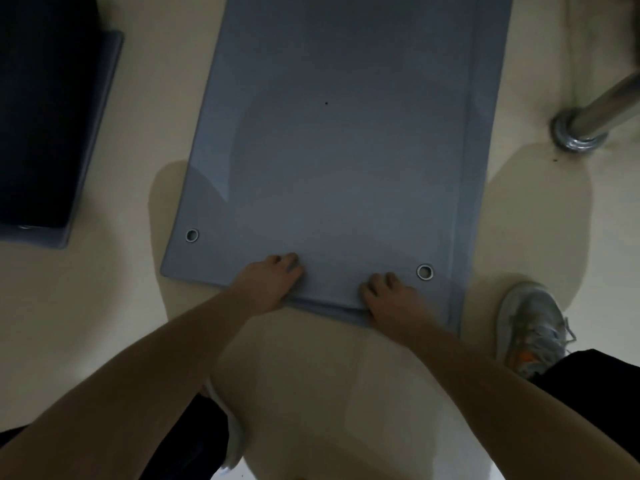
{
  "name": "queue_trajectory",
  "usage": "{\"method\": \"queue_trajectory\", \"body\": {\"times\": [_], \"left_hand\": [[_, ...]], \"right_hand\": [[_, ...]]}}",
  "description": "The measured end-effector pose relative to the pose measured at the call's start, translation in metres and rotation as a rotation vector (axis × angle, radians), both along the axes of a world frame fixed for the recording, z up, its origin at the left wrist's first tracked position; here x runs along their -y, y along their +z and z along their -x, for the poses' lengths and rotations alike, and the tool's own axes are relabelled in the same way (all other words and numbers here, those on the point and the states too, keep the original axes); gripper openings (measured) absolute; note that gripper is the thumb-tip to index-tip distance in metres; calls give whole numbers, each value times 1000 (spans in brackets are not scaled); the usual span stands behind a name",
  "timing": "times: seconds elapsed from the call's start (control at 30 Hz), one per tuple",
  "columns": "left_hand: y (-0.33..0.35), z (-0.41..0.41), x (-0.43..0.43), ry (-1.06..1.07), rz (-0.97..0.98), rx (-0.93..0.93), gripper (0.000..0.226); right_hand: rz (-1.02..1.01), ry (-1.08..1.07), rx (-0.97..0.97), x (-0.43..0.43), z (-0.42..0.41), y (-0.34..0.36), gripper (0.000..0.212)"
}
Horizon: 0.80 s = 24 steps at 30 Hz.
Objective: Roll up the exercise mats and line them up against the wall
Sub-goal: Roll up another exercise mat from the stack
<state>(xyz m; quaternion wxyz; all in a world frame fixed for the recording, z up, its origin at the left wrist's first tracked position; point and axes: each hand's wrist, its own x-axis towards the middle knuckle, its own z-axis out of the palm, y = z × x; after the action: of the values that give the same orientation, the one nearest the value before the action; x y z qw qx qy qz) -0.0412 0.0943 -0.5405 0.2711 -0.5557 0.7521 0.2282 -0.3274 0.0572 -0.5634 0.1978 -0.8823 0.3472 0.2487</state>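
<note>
A grey-blue exercise mat (346, 140) lies flat on the cream floor, running away from me, with two metal eyelets (425, 271) near its close end. My left hand (268, 284) grips the near edge left of centre, fingers curled over the top. To its right, my right hand (389, 296) grips the same edge close to the right eyelet. Between the two hands the mat's edge is lifted slightly off the floor.
A dark blue mat (41, 126) lies on a grey-blue one at the left. A chrome pole with a round base (578, 133) stands at the right. My right shoe (533, 327) is beside the mat's near right corner.
</note>
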Motion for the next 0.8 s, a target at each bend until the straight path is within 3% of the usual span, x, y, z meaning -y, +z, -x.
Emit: {"method": "queue_trajectory", "body": {"times": [0.07, 0.13, 0.27, 0.4, 0.57, 0.63, 0.7, 0.8], "left_hand": [[9, -10, -11, 76, 61, -111, 51], [12, -27, -24, 153, 239, -200, 42], [39, -51, -28, 325, 473, -87, 25], [61, -41, -10, 381, 426, -76, 24], [50, -19, -2, 261, 400, -166, 32], [45, -16, 4, 256, 374, -214, 38], [41, -21, 18, 313, 328, -240, 42], [40, -32, 46, 371, 327, -202, 48]], "right_hand": [[-45, -34, 91, 16, 0, 14, 31], [-105, -124, 117, 43, 0, 34, 29], [34, -267, 149, 93, -1, 75, 27], [181, -304, 1, 98, 5, 104, 18], [95, -183, 51, 61, 30, 94, 43], [30, -127, 35, 46, 32, 83, 40], [14, -206, 83, 49, 30, 75, 35], [173, -244, 114, 78, 22, 69, 33]]}}
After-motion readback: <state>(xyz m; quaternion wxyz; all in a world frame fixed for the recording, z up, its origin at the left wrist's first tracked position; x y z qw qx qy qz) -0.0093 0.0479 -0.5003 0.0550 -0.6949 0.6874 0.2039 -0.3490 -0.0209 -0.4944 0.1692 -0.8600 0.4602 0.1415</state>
